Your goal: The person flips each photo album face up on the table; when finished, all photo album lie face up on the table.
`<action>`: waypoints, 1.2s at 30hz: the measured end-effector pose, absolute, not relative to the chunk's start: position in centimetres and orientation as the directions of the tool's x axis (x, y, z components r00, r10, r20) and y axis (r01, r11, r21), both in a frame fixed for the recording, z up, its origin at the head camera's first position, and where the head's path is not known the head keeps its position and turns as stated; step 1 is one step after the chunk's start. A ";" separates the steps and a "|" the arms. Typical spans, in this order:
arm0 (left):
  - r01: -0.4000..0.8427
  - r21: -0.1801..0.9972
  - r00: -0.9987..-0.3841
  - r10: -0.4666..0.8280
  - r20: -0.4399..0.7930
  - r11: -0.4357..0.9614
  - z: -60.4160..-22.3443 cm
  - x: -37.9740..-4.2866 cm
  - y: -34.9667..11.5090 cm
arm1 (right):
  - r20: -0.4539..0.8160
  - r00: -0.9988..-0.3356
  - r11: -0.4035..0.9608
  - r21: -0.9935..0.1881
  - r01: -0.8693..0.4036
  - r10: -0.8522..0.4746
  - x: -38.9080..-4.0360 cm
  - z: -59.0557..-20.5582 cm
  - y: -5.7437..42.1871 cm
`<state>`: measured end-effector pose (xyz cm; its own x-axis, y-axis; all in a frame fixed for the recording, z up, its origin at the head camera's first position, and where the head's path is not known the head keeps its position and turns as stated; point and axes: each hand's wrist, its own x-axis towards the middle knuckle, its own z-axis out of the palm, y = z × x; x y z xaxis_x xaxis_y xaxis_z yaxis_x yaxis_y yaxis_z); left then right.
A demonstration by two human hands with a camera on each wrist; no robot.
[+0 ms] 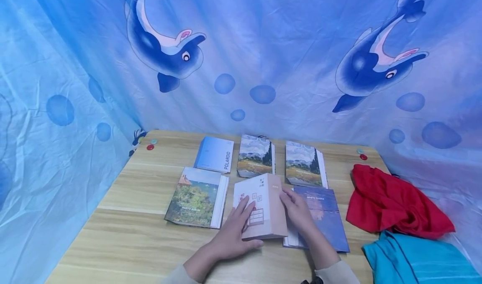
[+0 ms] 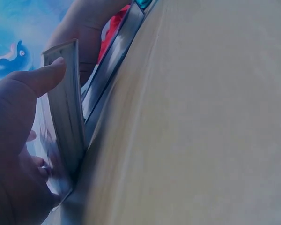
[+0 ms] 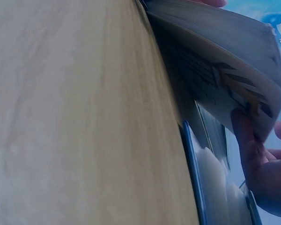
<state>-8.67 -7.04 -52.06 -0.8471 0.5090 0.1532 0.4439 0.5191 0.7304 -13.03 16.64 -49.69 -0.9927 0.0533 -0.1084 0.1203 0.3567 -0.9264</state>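
A thick album (image 1: 260, 208) with a white and beige cover tilts above the middle of the wooden table, its right side raised. My left hand (image 1: 235, 234) holds it from the left, fingers spread over the white cover. In the left wrist view the left thumb (image 2: 51, 77) presses the lower end. My right hand (image 1: 300, 212) grips the beige spine side, and in the right wrist view its thumb (image 3: 246, 140) lies against the underside. Partly beneath the right hand lies a blue photo album (image 1: 326, 219). A photo album with a garden picture (image 1: 196, 198) lies left of the left hand.
Along the back lie a blue Polaroid album (image 1: 214, 154) and two landscape-cover albums, one in the middle (image 1: 255, 156) and one on the right (image 1: 304, 162). A red cloth (image 1: 395, 204) and a teal cloth (image 1: 418, 259) are bunched at the right edge. Dolphin-print curtains (image 1: 263, 45) enclose the table.
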 end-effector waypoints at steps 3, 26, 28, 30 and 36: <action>0.412 0.769 -0.853 0.505 0.137 0.488 -51.8 -8.6 -6.6 | -0.095 -0.991 0.319 -0.940 0.120 0.092 -13.1 -49.5 16.8; 0.340 0.855 -0.830 0.552 0.077 0.392 -49.8 -10.1 -3.2 | -0.141 -0.962 0.088 -0.982 0.165 0.234 -12.1 -47.3 18.7; 0.349 0.857 -0.828 0.553 0.092 0.380 -49.8 -10.1 -3.1 | -0.142 -0.959 0.083 -0.983 0.166 0.244 -12.0 -47.0 18.7; 0.350 0.865 -0.825 0.555 0.103 0.360 -49.8 -10.2 -2.9 | -0.133 -0.960 0.069 -0.986 0.154 0.246 -11.9 -46.8 18.7; 0.350 0.882 -0.823 0.553 0.128 0.316 -49.7 -10.2 -2.4 | -0.095 -0.966 0.051 -0.993 0.111 0.240 -11.5 -46.1 18.5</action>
<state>-10.22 -2.43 -49.67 -0.8230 0.5535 0.1279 0.3497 0.3162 0.8819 -11.52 18.54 -46.07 -0.9662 0.2395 -0.0955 0.1108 0.0513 -0.9925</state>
